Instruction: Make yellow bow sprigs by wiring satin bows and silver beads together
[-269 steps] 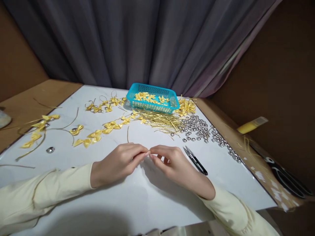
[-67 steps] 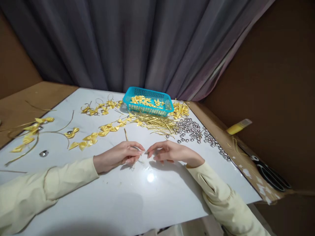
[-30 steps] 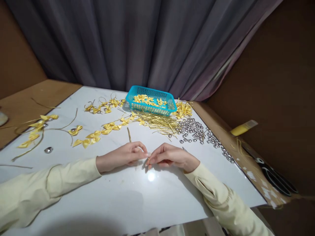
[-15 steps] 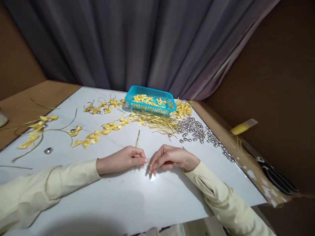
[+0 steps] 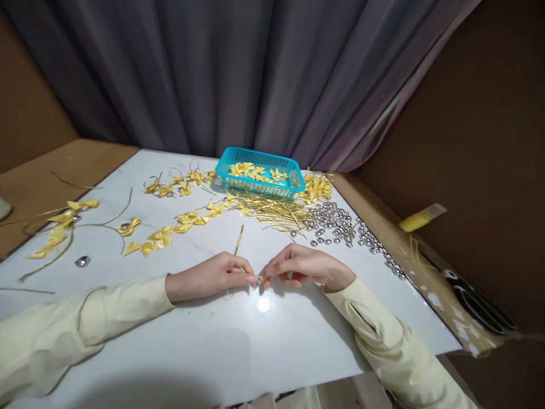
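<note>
My left hand [image 5: 219, 275] is closed in a pinch on a thin gold cord [image 5: 239, 240], whose upper length sticks up behind the fingers. A faint loop of it hangs under the hand. Fingertip to fingertip with it, my right hand [image 5: 306, 266] pinches a small pale-gold bit at the left fingertips; it looks like the cord's other part, but the fingers cover most of it. Beyond the hands lies a row of yellow ribbon bows [image 5: 185, 222]. A pile of cut gold cords [image 5: 279, 211] lies behind the right hand, beside many silver beads [image 5: 336, 220].
A turquoise basket [image 5: 259, 189] holding yellow bows stands at the back, with more bows [image 5: 317, 187] to its right. Bows on cords [image 5: 63, 218] and a loose silver bead [image 5: 82, 261] lie left. Black-handled scissors [image 5: 477, 304] and a yellow-handled tool [image 5: 419, 218] lie right.
My right hand has shifted slightly up and to the right, its fingertips still by my left ones. The left hand has hardly moved and keeps its pinch on the cord.
</note>
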{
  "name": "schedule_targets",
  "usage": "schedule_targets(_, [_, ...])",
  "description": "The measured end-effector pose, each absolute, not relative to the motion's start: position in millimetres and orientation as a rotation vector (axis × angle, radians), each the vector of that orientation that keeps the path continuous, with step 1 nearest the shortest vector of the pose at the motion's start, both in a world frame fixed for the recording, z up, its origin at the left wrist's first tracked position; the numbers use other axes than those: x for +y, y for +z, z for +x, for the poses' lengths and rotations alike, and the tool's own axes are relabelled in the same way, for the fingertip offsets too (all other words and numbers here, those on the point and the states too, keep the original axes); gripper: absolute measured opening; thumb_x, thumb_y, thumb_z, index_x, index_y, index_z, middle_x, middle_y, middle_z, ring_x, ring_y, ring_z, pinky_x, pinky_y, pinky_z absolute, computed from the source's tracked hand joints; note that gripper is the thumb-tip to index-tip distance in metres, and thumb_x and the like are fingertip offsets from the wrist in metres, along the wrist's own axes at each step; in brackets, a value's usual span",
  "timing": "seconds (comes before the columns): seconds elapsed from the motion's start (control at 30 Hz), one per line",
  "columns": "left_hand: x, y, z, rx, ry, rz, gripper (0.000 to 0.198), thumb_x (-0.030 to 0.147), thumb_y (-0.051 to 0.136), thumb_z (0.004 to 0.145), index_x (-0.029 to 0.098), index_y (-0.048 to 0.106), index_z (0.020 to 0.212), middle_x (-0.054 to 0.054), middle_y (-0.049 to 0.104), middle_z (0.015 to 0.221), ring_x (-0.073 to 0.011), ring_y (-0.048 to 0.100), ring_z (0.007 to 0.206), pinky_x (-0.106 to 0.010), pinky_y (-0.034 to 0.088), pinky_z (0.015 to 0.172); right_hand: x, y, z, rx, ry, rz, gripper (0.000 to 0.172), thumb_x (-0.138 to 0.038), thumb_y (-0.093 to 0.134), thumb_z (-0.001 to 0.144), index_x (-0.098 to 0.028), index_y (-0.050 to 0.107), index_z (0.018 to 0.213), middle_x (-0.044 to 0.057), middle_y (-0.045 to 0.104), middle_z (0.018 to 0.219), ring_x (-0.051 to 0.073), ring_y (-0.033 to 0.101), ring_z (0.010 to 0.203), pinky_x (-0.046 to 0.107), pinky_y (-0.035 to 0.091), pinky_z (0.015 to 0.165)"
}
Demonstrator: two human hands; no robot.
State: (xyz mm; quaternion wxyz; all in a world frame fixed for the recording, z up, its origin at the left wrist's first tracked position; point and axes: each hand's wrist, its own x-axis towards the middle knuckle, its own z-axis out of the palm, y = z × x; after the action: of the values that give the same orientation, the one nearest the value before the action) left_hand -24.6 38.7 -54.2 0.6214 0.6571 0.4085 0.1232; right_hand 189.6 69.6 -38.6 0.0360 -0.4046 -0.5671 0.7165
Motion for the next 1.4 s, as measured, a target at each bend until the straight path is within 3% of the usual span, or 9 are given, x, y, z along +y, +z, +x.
schedule_targets(0.13, [37.8,-53.2,-23.4,0.945,0.289,1.496,0.029,0.041,0.055,0.081,0.013,0.064,0.079,0.005,0.041,0.055,-0.0100,0.028,0.051,-0.023,0.018,0.048,64.1,-34.1,186.1,-1.875,2.077,-1.268,0.024,-0.027,0.064,0.073,-0.011,0.073,0.088,0.002,0.066,0.074,0.002,0.038,0.040,0.018,0.021,0.035])
schedule_targets(0.3, [38.2,-55.1,-24.9,0.950,0.279,1.518,0.030,0.042,0.055,0.081,0.013,0.064,0.079,0.006,0.039,0.053,-0.0099,0.028,0.050,-0.024,0.017,0.047,54.7,-38.2,177.6,-2.075,1.865,-1.246,0.021,-0.025,0.059,0.076,-0.011,0.072,0.083,-0.002,0.056,0.056,0.004,0.041,0.041,0.018,0.030,0.041])
schedule_targets(0.5, [39.8,-56.0,-26.8,0.913,0.284,1.525,0.027,0.038,0.056,0.080,0.013,0.064,0.075,0.007,0.033,0.048,-0.0088,0.025,0.047,-0.023,0.016,0.044,52.8,-41.9,176.3,-2.206,1.784,-1.178,0.024,-0.019,0.051,0.077,-0.008,0.072,0.083,-0.002,0.056,0.052,0.005,0.041,0.039,0.018,0.034,0.045])
schedule_targets(0.77, [40.0,-54.5,-26.5,0.928,0.312,1.434,0.022,0.034,0.058,0.078,0.013,0.064,0.072,0.008,0.031,0.045,-0.0080,0.024,0.044,-0.023,0.016,0.043,56.2,-38.0,181.1,-2.081,1.968,-1.226,0.027,-0.024,0.056,0.075,-0.009,0.074,0.088,0.005,0.068,0.073,0.003,0.038,0.040,0.018,0.024,0.036])
schedule_targets(1.03, [40.2,-54.9,-26.8,0.967,0.326,1.394,0.026,0.038,0.060,0.076,0.013,0.067,0.076,0.007,0.034,0.047,-0.0083,0.024,0.044,-0.024,0.017,0.042,63.5,-35.6,184.5,-2.016,1.980,-1.348,0.031,-0.028,0.052,0.079,-0.009,0.073,0.091,0.003,0.064,0.061,0.004,0.040,0.037,0.017,0.019,0.033])
schedule_targets(1.2, [40.3,-55.4,-26.3,0.989,0.319,1.388,0.027,0.038,0.059,0.077,0.012,0.069,0.077,0.006,0.033,0.046,-0.0083,0.022,0.045,-0.025,0.015,0.043,60.5,-34.1,181.8,-2.035,2.055,-1.260,0.027,-0.027,0.056,0.078,-0.009,0.072,0.088,-0.005,0.052,0.043,0.003,0.032,0.032,0.017,0.019,0.031])
schedule_targets(1.4, [40.9,-53.8,-25.6,0.982,0.327,1.377,0.027,0.037,0.060,0.078,0.012,0.070,0.078,0.007,0.033,0.045,-0.0079,0.022,0.044,-0.025,0.014,0.043,56.6,-38.7,177.9,-1.929,2.019,-1.185,0.020,-0.019,0.055,0.078,-0.008,0.071,0.081,-0.003,0.058,0.050,0.002,0.034,0.031,0.016,0.022,0.029])
